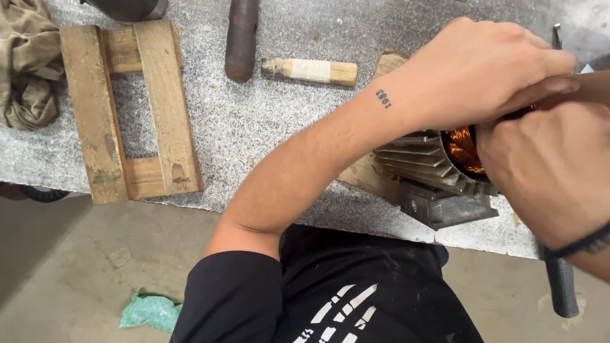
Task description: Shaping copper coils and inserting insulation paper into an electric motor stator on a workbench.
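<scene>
Motor housing point(432, 171) sits at bench edge point(254, 127), copper windings point(462, 149) exposed. Left hand point(483, 73) curls closed over housing top. Right hand point(553, 171) closed at windings; its grip hidden. Best: steady housing, work gently, spare copper wire.

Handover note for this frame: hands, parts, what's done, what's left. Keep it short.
Left hand: laid over the top of the motor housing, fingers curled over its open end; whether it has a closed grip cannot be told.
Right hand: pressed against the open end beside the copper windings; its fingertips are hidden.
Motor housing: finned grey metal, on its side at the near edge of the granite bench, on a scrap of cardboard.
Nearby, untouched: wooden frame, taped wooden stick, dark cylindrical bar, rag.
Done: the windings are exposed.
Left: not readable from this view.
</scene>
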